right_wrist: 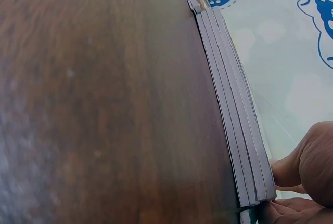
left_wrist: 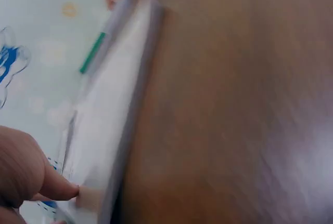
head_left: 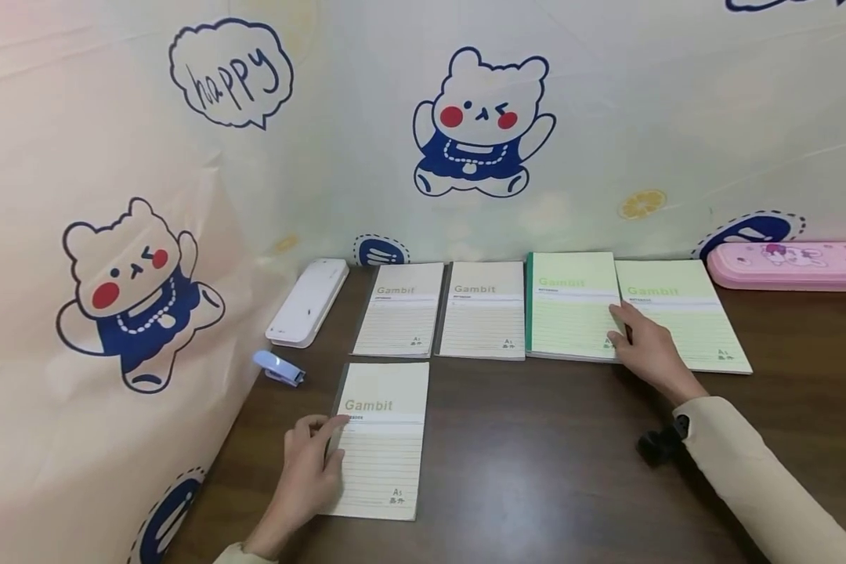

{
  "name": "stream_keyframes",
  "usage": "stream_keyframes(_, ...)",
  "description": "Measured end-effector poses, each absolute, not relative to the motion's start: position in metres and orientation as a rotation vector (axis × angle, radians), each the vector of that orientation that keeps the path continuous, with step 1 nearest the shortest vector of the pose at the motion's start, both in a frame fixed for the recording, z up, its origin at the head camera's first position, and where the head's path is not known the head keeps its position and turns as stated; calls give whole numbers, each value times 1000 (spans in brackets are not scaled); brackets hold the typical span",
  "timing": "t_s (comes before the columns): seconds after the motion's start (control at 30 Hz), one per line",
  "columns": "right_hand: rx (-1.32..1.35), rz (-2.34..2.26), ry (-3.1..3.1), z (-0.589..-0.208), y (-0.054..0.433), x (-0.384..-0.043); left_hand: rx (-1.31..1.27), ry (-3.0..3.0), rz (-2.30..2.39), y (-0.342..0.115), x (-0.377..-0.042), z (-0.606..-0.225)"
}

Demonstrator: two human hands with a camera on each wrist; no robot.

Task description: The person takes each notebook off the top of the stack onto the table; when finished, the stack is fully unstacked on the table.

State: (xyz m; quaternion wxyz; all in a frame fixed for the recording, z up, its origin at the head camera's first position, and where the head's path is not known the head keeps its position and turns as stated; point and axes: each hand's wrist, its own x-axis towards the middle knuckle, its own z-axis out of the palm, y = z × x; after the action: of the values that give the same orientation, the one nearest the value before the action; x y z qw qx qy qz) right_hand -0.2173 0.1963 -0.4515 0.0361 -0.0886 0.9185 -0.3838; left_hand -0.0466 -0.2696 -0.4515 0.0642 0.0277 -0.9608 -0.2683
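My left hand (head_left: 312, 462) grips the left, dark-spined side of a cream "Gambit" notebook (head_left: 384, 470) in front of the row. In the blurred left wrist view, the thumb of that hand (left_wrist: 31, 167) bears on the notebook's cover. At the back, my right hand (head_left: 648, 348) pinches the lower right corner of a pale green notebook (head_left: 571, 329) with a green spine. Another pale green notebook (head_left: 712, 321) lies against its right side, partly behind the hand. The right wrist view shows several stacked page edges (right_wrist: 229, 104) beside the right thumb (right_wrist: 291, 169).
Two cream notebooks (head_left: 398, 313) (head_left: 482, 313) lie left of the green ones. A white case (head_left: 309, 301) and a small blue stapler (head_left: 279, 368) are at the left. A pink pencil case (head_left: 797, 266) stands back right. A printed curtain (head_left: 585, 133) borders the brown table (head_left: 522, 462).
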Motion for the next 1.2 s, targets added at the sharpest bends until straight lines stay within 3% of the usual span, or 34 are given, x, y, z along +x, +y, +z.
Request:
stream_keyframes(0.33,-202,-1197,2821,-448,195,-219,-88,-2723,-696,-254,-62,-443)
stream_keyframes(0.43,-189,-1218,2814,-450,192,-219,-233,-2647,-750,-229,-94,-428)
stream_keyframes(0.6,-202,-1225,2803,-456,187,-220,-419,-2767,-1063,-150,-171,-411)
stream_keyframes(0.73,-233,-1258,2767,-461,177,-225,-379,-2945,-1230,-85,-226,-422)
stream_keyframes(0.83,-239,-1280,2758,-461,172,-228,-339,-3061,-1050,-49,-253,-433)
stream_keyframes(0.97,-231,-1274,2783,-459,176,-227,-329,-3065,-797,-20,-264,-441)
stream_keyframes(1.2,-196,-1261,2808,-457,196,-222,-317,-3019,-896,1,-264,-442)
